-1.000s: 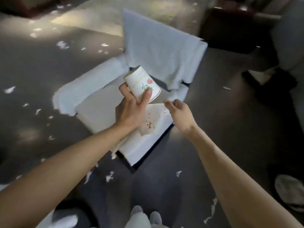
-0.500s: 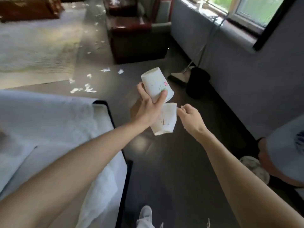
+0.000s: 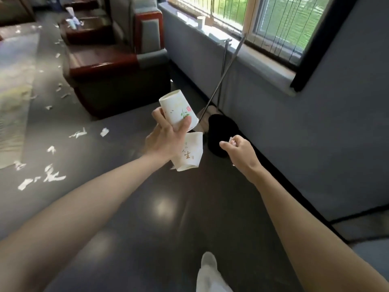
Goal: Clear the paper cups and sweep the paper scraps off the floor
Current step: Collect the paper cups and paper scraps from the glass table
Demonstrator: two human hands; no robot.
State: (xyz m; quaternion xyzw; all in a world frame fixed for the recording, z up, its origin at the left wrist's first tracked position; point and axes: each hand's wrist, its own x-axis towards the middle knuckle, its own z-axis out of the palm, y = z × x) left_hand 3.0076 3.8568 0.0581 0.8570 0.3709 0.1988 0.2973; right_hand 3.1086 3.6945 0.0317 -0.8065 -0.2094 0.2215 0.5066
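**Paper cups [image 3: 177,110] gathered, scraps [image 3: 50,175] unswept**

Left hand [image 3: 166,138] grips two cups, one above the other. Right hand [image 3: 240,148] pinches something small, possibly a scrap. Torn paper litters the floor [image 3: 147,207], and another cup [image 3: 201,21] waits on the windowsill. The lower cup [image 3: 189,153] reads "生"; the upper one's red seal is illegible.

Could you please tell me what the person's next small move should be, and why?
Probably step toward the black container by the wall, likely a bin, and bring the left hand over it. That hand grips an upper paper cup and a lower paper cup, and the right hand pinches a small scrap, so both are full. The paper scraps on the floor need free hands.
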